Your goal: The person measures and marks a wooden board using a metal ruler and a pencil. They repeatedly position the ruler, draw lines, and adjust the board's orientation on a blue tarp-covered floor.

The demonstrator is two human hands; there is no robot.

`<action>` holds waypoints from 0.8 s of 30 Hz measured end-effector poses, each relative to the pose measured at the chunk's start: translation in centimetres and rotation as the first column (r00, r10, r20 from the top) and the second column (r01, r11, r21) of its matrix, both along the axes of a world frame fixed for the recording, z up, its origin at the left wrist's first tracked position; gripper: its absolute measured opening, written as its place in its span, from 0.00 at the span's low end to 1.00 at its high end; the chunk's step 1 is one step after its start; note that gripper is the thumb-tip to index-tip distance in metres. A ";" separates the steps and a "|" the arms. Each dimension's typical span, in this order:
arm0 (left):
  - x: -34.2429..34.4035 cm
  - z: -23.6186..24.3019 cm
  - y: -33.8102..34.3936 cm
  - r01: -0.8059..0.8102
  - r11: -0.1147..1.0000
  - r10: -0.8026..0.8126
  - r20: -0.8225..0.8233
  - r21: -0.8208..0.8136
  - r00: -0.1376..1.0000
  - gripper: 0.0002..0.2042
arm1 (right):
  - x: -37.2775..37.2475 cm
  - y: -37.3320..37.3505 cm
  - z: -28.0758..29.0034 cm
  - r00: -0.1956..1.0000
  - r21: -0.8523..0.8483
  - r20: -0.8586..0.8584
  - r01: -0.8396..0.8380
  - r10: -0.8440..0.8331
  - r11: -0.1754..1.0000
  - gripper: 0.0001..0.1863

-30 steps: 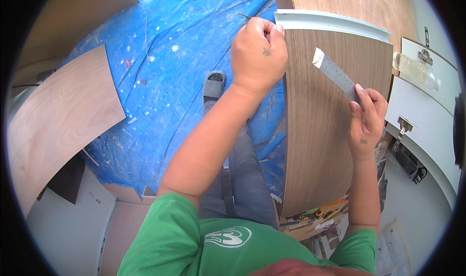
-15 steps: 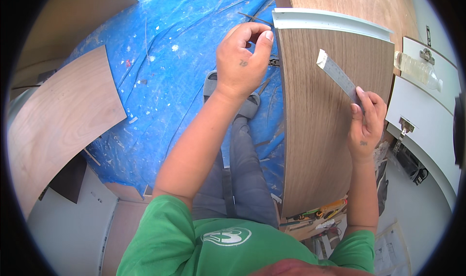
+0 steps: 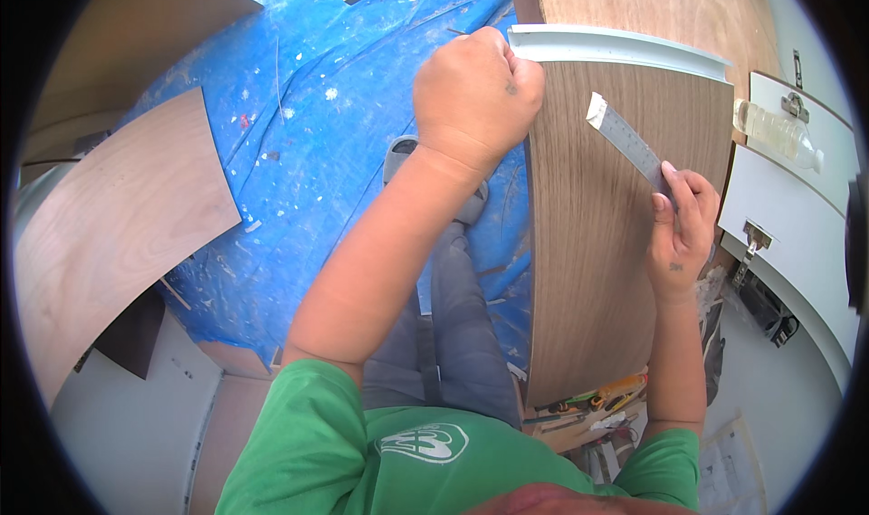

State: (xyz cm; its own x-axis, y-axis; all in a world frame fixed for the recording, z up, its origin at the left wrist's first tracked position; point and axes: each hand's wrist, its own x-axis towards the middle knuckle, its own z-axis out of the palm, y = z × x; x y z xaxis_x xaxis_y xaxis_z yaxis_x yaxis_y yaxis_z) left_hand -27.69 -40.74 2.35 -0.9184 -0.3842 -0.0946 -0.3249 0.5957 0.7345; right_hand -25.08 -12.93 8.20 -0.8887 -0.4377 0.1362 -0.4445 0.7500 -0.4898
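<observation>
My left hand (image 3: 478,99) is closed in a fist, its back toward me. It is at the left edge of the brown wood-grain panel (image 3: 615,243), beside the end of the white channel strip (image 3: 625,46). Whatever its fingers may hold is hidden. Over the panel's right side, my right hand (image 3: 685,230) grips a metal ruler (image 3: 632,142) between thumb and fingers. The ruler slants up and to the left, with a white piece on its far end. The white strip lies across the panel's far end.
Blue sheeting (image 3: 308,153) with white specks covers the floor. A pale plywood sheet (image 3: 136,216) leans at the left. To the right are white hinged doors (image 3: 787,216) and a clear bottle (image 3: 783,135). Hand tools (image 3: 597,397) lie below the panel's near edge.
My left hand has turned over from a loose curl into a fist and moved right, onto the panel's edge. My right hand and the ruler have barely moved.
</observation>
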 end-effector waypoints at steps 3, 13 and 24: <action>0.1 -0.4 0.3 0.009 0.996 -0.013 -0.051 -0.092 0.999 0.12 | -0.1 -0.2 0.0 1.000 0.006 -0.017 -0.017 0.017 1.000 0.17; 0.9 -4.8 -2.8 -0.143 0.859 0.035 0.221 0.492 0.975 0.19 | 0.1 -0.2 -0.1 1.000 0.003 0.007 0.024 -0.024 1.000 0.15; 2.9 -4.3 0.8 -0.117 0.771 0.124 0.032 0.626 0.992 0.20 | -0.3 -0.9 0.0 0.999 -0.013 0.033 0.011 -0.011 1.000 0.16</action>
